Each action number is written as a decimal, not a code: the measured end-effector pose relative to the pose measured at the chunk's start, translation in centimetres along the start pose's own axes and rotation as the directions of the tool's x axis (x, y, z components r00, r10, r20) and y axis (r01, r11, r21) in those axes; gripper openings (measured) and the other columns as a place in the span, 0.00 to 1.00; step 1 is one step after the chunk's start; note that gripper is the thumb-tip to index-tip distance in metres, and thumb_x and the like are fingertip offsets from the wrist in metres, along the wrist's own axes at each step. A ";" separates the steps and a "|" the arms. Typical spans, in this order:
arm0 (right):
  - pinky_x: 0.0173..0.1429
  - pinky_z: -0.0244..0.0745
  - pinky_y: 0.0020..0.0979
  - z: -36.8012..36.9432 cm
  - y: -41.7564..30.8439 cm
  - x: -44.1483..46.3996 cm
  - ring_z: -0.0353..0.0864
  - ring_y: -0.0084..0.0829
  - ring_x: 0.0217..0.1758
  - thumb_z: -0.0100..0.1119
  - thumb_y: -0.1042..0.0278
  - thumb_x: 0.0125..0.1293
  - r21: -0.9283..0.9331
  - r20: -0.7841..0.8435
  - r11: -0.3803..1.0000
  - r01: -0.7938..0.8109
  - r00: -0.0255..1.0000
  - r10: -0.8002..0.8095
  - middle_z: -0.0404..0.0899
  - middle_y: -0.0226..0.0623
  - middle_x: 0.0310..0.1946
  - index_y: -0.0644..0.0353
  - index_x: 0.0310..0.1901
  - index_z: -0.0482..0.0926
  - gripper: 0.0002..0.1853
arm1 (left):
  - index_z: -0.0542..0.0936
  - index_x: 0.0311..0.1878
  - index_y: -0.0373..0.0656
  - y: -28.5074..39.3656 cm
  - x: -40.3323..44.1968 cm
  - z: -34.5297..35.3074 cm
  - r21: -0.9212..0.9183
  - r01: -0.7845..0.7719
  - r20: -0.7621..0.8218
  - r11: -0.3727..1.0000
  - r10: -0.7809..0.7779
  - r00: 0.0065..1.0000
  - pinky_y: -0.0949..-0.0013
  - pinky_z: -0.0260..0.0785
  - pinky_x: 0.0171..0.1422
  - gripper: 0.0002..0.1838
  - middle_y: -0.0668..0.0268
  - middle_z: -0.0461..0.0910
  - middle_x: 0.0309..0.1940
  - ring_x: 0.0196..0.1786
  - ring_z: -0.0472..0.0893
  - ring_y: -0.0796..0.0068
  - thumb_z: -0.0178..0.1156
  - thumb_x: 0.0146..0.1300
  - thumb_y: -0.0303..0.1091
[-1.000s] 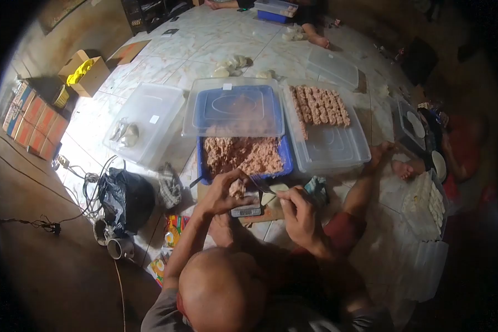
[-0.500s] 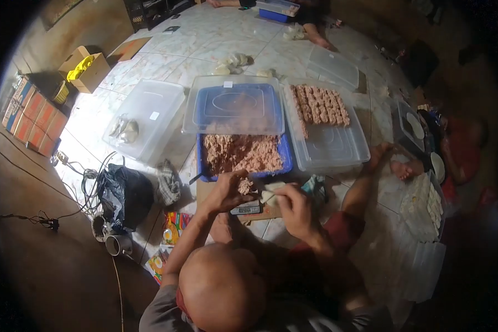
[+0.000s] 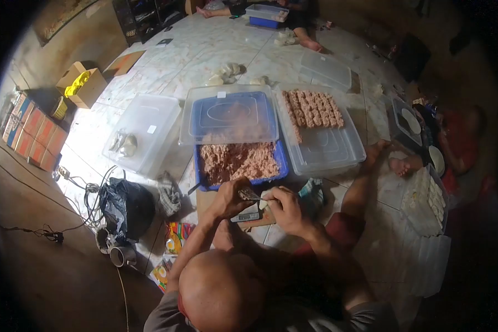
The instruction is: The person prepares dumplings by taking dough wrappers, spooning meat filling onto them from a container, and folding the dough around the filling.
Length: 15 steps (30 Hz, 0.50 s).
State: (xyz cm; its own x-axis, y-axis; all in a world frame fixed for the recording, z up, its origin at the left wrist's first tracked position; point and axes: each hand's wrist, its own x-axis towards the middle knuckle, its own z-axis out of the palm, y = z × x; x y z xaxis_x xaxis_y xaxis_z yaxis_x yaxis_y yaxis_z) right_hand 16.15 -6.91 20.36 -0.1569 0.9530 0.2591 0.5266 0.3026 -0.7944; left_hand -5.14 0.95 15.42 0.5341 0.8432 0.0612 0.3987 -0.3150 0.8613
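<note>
My left hand (image 3: 231,198) is curled round a small portion of minced filling (image 3: 244,193), in front of the blue tub (image 3: 285,166). In my right hand (image 3: 285,206) is a fork (image 3: 252,197), its tines reaching to the filling in my left. A white wrapper (image 3: 263,202) shows beside the right fingers, partly hidden. Below my hands a small scale (image 3: 245,216) rests on cardboard. Pink minced filling (image 3: 238,161) lies in the tub, which a clear lid (image 3: 228,135) partly covers.
Rows of portioned filling (image 3: 314,109) stand on a clear lidded box (image 3: 326,152) at right. A clear box (image 3: 141,130), a black bag (image 3: 124,207) and a cloth (image 3: 168,195) lie at left. Co-workers sit at the far side and right, by a box of white pieces (image 3: 426,199).
The fork has turned and now points into the filling in my left hand. My hands are closer together. The whole view has shifted slightly.
</note>
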 end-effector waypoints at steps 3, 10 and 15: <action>0.46 0.75 0.42 -0.3 -0.1 0.4 0.82 0.46 0.42 0.54 0.76 0.68 0.094 -0.008 0.990 -0.110 0.994 0.111 0.80 0.48 0.36 0.66 0.41 0.80 0.06 | 0.81 0.42 0.36 -0.3 -0.6 -0.7 -0.284 -0.024 -0.061 0.959 0.007 0.998 0.63 0.75 0.47 0.21 0.54 0.85 0.38 0.42 0.85 0.62 0.77 0.51 0.38; 0.46 0.77 0.33 0.2 -0.4 -1.3 0.84 0.32 0.41 0.56 0.77 0.71 0.235 -0.044 0.951 -0.200 0.975 0.216 0.82 0.39 0.37 0.65 0.44 0.79 0.04 | 0.81 0.43 0.39 -1.4 -0.2 0.3 -0.085 -0.049 -0.121 0.995 0.039 0.992 0.67 0.74 0.41 0.20 0.62 0.81 0.34 0.39 0.80 0.74 0.78 0.52 0.36; 0.46 0.77 0.35 2.3 2.6 -2.2 0.84 0.40 0.41 0.58 0.75 0.69 0.166 -0.111 0.986 -0.015 0.993 0.034 0.82 0.45 0.36 0.66 0.43 0.79 0.05 | 0.81 0.46 0.39 -2.4 -0.6 1.1 -0.022 -0.076 -0.137 0.997 0.073 0.988 0.65 0.74 0.41 0.18 0.59 0.81 0.33 0.37 0.82 0.69 0.76 0.52 0.29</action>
State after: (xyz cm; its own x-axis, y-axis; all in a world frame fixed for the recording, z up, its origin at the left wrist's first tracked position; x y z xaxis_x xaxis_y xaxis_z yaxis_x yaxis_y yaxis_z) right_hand 15.97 -8.19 16.48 -0.0452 0.9554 0.2918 0.3831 0.2863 -0.8782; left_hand -5.56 0.69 12.75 0.4541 0.8699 0.1923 0.3406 -0.3689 0.8648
